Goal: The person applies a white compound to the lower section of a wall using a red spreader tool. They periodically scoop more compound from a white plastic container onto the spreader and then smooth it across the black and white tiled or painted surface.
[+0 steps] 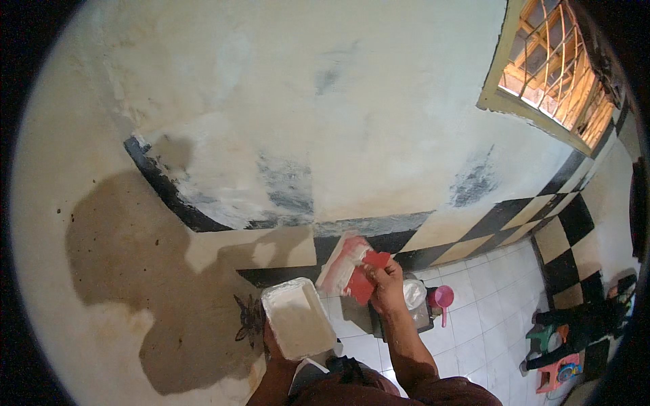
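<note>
My left hand (273, 344) was curled against the left side of one white tray (275, 325), fingers mostly hidden, supporting it; contents, pale paste (300, 321). My right hand (387, 287) was closed on one red scraper (361, 289), possibly two stacked, blade smeared white, located just right of the tray and in front of the wall's checkered border (426, 237); contact with the border I could not tell. Wall (386, 128): whitish, with dark patches (476, 179) showing through. Behind the right hand, on the tiled floor (467, 314), one pink dipper (444, 296). Step in hand, as I judged it: loading or working paste on the blade, ahead of spreading. Next move called for a low blade angle and even pressure on a patch.
</note>
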